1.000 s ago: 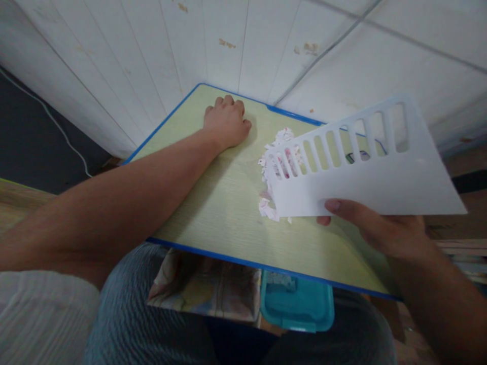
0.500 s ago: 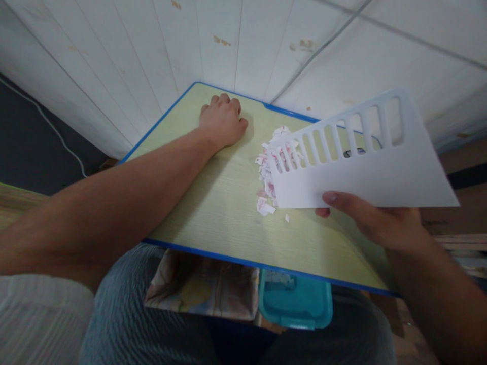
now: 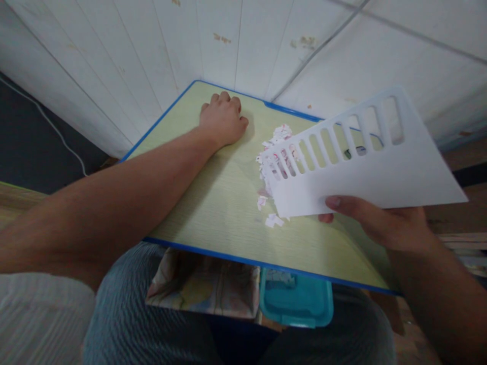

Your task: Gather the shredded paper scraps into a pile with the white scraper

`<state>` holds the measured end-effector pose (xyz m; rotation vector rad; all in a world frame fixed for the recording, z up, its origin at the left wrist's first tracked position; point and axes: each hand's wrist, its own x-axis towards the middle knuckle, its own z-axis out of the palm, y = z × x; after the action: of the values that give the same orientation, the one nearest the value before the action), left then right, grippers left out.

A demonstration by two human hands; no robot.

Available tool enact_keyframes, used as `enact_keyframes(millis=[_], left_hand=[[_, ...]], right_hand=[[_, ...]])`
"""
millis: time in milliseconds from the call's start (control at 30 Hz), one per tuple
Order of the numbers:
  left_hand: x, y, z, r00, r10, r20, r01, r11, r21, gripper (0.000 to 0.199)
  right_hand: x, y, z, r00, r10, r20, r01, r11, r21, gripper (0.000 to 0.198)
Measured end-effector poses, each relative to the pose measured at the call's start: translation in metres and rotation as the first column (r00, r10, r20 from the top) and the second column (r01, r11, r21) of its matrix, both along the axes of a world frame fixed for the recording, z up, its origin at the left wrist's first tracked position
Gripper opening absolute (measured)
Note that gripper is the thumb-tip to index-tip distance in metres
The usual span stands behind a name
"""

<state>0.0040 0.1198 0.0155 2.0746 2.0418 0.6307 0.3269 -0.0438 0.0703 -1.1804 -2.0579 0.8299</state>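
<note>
My right hand (image 3: 384, 220) pinches the lower edge of a white slotted sheet (image 3: 365, 182), thumb on its near face. The sheet is held tilted, with a row of long rounded cut-outs growing larger toward the right. Its left end is at a pile of torn paper scraps (image 3: 282, 133), white with pink marks, partly hidden behind it. Closer to me lie a few loose scraps (image 3: 274, 220). My left hand (image 3: 222, 119) rests knuckles up on the pale yellow board (image 3: 224, 203), left of the pile. Its fingers are curled under, and nothing shows in them.
The blue-rimmed board stands against a white plank wall (image 3: 213, 45) with a cable. Below its near edge, at my lap, are a patterned fabric-like box (image 3: 201, 299) and a turquoise plastic tub (image 3: 300, 304) with pale pieces inside. Small dark items show through the sheet's slots.
The sheet's left end has moved slightly toward me, and its right end has shifted a little right. Some near scraps slid closer to the front edge. My left hand stayed still.
</note>
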Motion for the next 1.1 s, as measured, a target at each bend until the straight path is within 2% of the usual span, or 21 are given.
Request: enact_keyframes(millis=[100,200,267,400,533,667,833,1000,1100], left_hand=[[0.001,-0.002,0.002,0.999,0.020,-0.027,-0.019,1.000,0.016,0.057],[0.002,-0.005,0.004,0.999,0.023,-0.048,-0.023,1.000,0.015,0.050],[0.002,-0.006,0.006,0.998,0.023,-0.050,-0.023,1.000,0.013,0.048],[0.002,-0.007,0.008,0.998,0.020,-0.051,-0.020,1.000,-0.003,0.050],[0.003,-0.009,0.009,0.999,0.017,-0.041,-0.017,1.000,-0.004,0.050],[0.004,-0.009,0.010,0.995,0.018,-0.093,-0.018,1.000,0.009,0.051],[0.002,-0.007,0.009,0.991,0.020,-0.133,-0.019,1.000,0.008,0.051],[0.001,-0.008,0.011,0.994,0.022,-0.109,-0.023,1.000,-0.004,0.050],[0.001,-0.009,0.012,0.996,0.014,-0.089,-0.015,1.000,-0.009,0.051]], right_hand=[[0.000,-0.001,0.002,0.999,0.022,0.041,-0.022,1.000,0.003,0.030],[0.001,-0.002,0.003,1.000,0.000,0.024,0.002,0.998,-0.064,0.028],[0.002,-0.002,0.004,1.000,-0.020,-0.019,0.018,0.993,-0.114,0.026],[0.005,-0.002,0.004,0.999,-0.024,-0.029,0.020,0.991,-0.130,0.025],[0.006,-0.001,0.009,0.998,0.063,-0.002,-0.062,0.981,-0.183,0.025],[0.007,0.003,0.016,0.985,0.166,-0.047,-0.173,0.949,-0.262,0.025],[0.001,0.010,0.019,0.984,0.172,-0.045,-0.177,0.945,-0.276,0.029],[-0.003,0.009,0.020,0.971,0.233,-0.059,-0.237,0.891,-0.388,0.032],[-0.003,0.007,0.019,0.967,0.243,-0.076,-0.253,0.893,-0.371,0.028]])
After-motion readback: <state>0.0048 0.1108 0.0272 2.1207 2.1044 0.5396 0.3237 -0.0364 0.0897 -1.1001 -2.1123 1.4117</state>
